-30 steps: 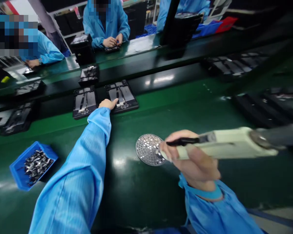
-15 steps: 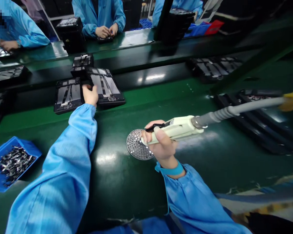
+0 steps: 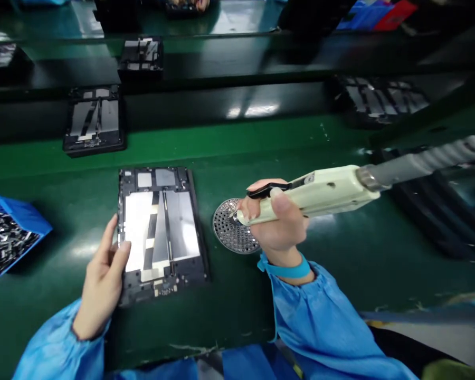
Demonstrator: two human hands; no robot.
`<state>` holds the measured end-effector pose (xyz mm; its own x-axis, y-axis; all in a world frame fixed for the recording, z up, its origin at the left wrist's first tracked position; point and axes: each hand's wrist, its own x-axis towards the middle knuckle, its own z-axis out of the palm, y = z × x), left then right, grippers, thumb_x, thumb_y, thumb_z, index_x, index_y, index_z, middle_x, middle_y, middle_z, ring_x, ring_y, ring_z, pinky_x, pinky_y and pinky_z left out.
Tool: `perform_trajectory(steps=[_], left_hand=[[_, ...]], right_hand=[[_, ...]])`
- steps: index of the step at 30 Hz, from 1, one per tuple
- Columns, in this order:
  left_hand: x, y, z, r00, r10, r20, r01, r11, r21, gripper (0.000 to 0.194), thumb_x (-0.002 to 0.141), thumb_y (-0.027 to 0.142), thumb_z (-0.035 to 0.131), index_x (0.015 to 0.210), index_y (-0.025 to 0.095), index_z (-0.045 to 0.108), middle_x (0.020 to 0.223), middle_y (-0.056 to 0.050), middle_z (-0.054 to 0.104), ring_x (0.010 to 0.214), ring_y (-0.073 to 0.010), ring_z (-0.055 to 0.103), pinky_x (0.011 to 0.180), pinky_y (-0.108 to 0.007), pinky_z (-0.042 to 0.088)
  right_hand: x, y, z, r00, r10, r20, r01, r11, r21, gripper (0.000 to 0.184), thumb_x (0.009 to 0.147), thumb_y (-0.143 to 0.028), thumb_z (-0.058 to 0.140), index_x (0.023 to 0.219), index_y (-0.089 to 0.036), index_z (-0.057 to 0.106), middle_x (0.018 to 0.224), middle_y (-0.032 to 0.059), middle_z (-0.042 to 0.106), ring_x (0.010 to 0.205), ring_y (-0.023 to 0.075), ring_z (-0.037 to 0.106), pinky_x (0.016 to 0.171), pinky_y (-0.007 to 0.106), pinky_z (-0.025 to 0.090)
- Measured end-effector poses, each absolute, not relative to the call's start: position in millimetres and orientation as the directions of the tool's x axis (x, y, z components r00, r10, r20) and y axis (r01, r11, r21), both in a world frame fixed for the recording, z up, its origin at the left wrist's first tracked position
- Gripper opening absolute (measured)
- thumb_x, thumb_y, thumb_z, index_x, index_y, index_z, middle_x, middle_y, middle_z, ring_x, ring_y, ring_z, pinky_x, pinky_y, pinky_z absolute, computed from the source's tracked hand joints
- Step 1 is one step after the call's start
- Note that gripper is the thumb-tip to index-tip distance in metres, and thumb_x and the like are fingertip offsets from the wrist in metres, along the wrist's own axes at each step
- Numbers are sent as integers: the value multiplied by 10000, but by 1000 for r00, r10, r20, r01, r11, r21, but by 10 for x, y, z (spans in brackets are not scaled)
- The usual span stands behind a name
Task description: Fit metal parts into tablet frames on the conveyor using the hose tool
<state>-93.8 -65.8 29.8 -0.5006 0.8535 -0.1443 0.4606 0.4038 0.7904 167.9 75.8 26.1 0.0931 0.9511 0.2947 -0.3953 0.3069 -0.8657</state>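
An opened tablet [image 3: 184, 216] with silvery battery plates and dark ribbon cables lies face-up in front of me. My left hand [image 3: 103, 279] grips its left edge, thumb on top and fingers along the side. In my right hand [image 3: 281, 227] is a pale green electric screwdriver [image 3: 332, 190] with a black lever and a thick grey cable. Its metal tip points left, over a round perforated screw plate [image 3: 235, 235] dotted with small screws. The plate sits just right of the tablet, and my right fingers partly cover it.
A blue bin [image 3: 34, 214] of small metal parts stands at the left. Other tablets [image 3: 95, 119] rest on the green ledge, with more [image 3: 140, 55] behind and at the back right [image 3: 383, 100]. Black trays [image 3: 435, 206] lie at the right. A co-worker's hand [image 3: 201, 5] shows across the bench.
My left hand has brought a tablet from the pile at the ledge toward me, onto the bench left of the screw plate. My right hand still holds the screwdriver near the plate.
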Motion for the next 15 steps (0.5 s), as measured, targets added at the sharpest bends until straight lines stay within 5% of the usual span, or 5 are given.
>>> perform_trajectory(steps=[8,15], left_hand=[[-980,-795,432,-216,930,-296,802,342,490,868,1014,636,412,1709,153,222,562,47,574,475,-234,590,516,-301,437],[-1014,-747,430,-63,951,-303,869,202,453,820,1052,592,359,1706,132,181,550,57,553,492,-238,597,547,-301,421]], right_hand=[[1698,782,281,53,934,353,-315,351,-882,276,887,-489,707,852,-216,732,476,-70,502,370,118,481,408,302,487],[1681,780,288,28,931,365,-347,351,-870,246,867,-472,742,831,-230,764,452,-59,507,368,117,483,402,291,464]])
